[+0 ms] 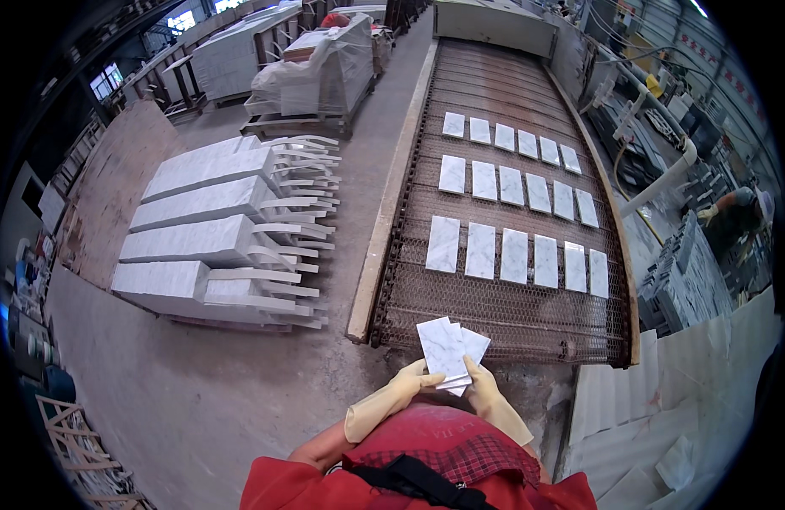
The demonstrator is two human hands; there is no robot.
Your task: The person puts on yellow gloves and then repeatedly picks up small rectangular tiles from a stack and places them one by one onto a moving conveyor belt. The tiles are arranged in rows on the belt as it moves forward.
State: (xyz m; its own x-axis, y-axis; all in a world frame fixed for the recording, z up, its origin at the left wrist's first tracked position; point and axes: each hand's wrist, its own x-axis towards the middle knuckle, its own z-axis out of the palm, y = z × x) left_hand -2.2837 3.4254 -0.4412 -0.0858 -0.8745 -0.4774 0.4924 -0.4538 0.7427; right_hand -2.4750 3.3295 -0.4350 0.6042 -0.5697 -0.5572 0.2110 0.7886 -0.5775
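A small fanned stack of white, grey-veined marble tiles [444,343] is held between my two hands at the near end of a conveyor. My left hand [407,382], in a cream rubber glove, grips the stack's lower left side. On the right edge, my right hand [482,386], gloved alike, is closed with its thumb over the front. Ahead of them runs the wire-mesh conveyor belt [494,327]. Three rows of similar tiles lie flat on it, the nearest row including a marble tile [479,251] just beyond my hands.
Left of the conveyor, a pallet carries stacked white stone strips [189,238], their ends sticking out toward the belt. Behind it stands a plastic-wrapped pallet load [316,81]. Pale slabs [639,425] lie at the lower right. Another person [741,221] bends over dark stone pieces at the right.
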